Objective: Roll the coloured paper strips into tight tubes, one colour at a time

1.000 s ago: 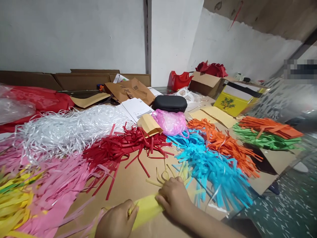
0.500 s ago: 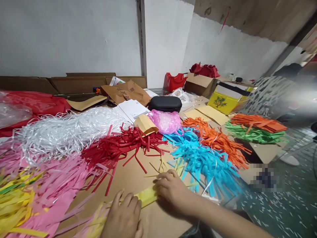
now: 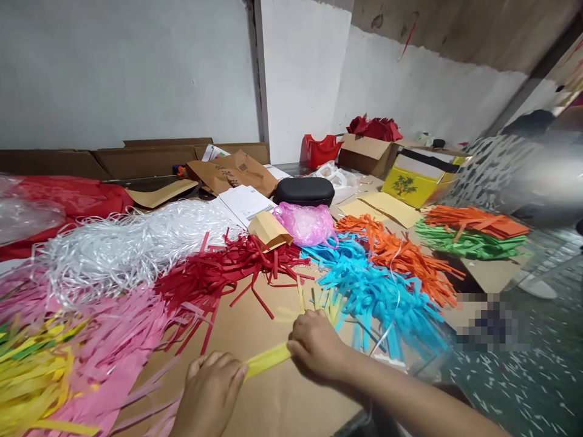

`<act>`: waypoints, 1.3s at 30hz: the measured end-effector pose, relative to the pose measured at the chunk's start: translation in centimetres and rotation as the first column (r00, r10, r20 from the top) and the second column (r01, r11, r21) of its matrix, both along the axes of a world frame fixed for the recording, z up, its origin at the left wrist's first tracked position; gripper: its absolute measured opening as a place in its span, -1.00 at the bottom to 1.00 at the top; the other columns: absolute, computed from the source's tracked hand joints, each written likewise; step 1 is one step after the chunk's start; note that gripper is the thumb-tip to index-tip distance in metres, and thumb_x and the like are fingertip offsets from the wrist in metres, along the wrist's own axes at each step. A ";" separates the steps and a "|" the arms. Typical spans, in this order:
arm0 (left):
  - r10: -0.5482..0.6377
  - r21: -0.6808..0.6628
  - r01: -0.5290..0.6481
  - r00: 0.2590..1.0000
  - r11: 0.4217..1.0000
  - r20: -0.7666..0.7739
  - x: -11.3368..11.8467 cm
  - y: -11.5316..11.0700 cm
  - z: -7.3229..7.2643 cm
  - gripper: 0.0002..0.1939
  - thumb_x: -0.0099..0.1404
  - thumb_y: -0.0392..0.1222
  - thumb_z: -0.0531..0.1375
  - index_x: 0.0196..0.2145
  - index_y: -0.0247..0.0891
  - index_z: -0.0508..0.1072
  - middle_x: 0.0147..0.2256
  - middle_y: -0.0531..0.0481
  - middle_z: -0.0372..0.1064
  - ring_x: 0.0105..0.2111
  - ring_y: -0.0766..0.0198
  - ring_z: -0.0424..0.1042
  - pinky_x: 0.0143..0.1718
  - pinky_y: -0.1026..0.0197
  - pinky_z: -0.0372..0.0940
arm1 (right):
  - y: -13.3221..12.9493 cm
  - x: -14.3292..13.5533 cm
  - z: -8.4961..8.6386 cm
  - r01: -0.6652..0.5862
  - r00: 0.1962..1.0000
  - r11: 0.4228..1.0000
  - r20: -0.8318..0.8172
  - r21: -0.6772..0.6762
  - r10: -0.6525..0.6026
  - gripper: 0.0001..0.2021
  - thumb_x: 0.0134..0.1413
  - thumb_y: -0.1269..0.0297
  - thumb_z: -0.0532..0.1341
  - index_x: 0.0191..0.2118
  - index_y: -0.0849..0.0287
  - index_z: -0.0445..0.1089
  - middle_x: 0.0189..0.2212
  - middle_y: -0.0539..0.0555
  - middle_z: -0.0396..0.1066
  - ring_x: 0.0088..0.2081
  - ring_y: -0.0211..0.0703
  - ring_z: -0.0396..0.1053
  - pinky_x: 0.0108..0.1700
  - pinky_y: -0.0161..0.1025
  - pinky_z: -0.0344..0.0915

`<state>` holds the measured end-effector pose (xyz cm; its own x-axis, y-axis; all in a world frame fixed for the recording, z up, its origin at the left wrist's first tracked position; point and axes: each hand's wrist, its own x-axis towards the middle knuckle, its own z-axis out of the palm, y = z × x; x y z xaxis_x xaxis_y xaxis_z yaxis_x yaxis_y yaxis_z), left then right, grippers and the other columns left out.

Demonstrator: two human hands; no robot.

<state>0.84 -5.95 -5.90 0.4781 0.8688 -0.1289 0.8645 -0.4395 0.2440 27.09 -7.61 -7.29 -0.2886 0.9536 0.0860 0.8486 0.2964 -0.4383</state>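
A yellow strip of thin paper (image 3: 268,360) runs taut between my two hands, low over the brown cardboard (image 3: 273,400). My left hand (image 3: 210,388) is closed on the strip's left end, its fingers curled over it. Gripping the other end, my right hand (image 3: 319,346) is closed, with loose yellow fringe (image 3: 331,303) fanning out beyond its knuckles. Red paper fringe (image 3: 228,267) lies behind the hands, and blue paper fringe (image 3: 382,294) is to the right of my right hand. Pink fringe (image 3: 132,328) lies left of my left hand.
White stringy strands (image 3: 122,243) and a yellow fringe pile (image 3: 36,376) lie left. Behind are a pink plastic bag (image 3: 305,223), a black case (image 3: 304,191) and a yellow box (image 3: 412,182). Orange fringe (image 3: 405,267) lies right. A blurred person (image 3: 492,170) is at far right.
My left hand has moved left, away from the right. The yellow strip between them now looks longer and narrower, and the fringe at my right hand has spread upward.
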 end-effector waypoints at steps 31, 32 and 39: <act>-0.272 0.646 0.200 0.962 0.737 0.013 2.4 0.4 -2.2 -0.78 0.24 -0.35 0.13 -0.47 -0.21 0.54 -0.46 0.00 0.47 -0.26 0.11 0.43 0.22 -0.11 0.01 | 0.6 -1.2 0.4 -0.308 0.943 0.864 0.251 0.400 0.220 -0.86 0.35 0.27 0.19 -0.05 0.14 0.42 -0.12 0.09 0.51 -0.01 0.03 0.31 0.26 0.18 -0.14; -0.278 0.658 0.219 0.960 0.721 -0.015 2.2 0.3 -2.3 -0.73 0.27 -0.38 0.08 -0.47 -0.22 0.55 -0.46 -0.03 0.48 -0.25 0.10 0.43 0.21 -0.12 0.01 | 0.4 -1.6 0.1 -0.349 0.924 0.843 0.298 0.410 0.238 -0.88 0.35 0.30 0.18 -0.08 0.16 0.43 -0.19 0.09 0.52 -0.08 0.01 0.31 0.22 0.15 -0.08; -0.305 0.558 0.174 0.941 0.811 0.150 -0.5 -0.3 -1.9 -0.75 0.40 -0.30 0.08 -0.32 -0.08 0.53 -0.41 0.20 0.51 -0.32 0.26 0.46 0.01 0.03 0.02 | 0.9 0.0 -1.4 -0.222 0.975 0.960 0.064 0.172 0.214 -0.85 0.32 0.22 0.27 -0.29 0.10 0.49 -0.31 0.00 0.53 -0.19 -0.11 0.32 -0.07 -0.06 0.02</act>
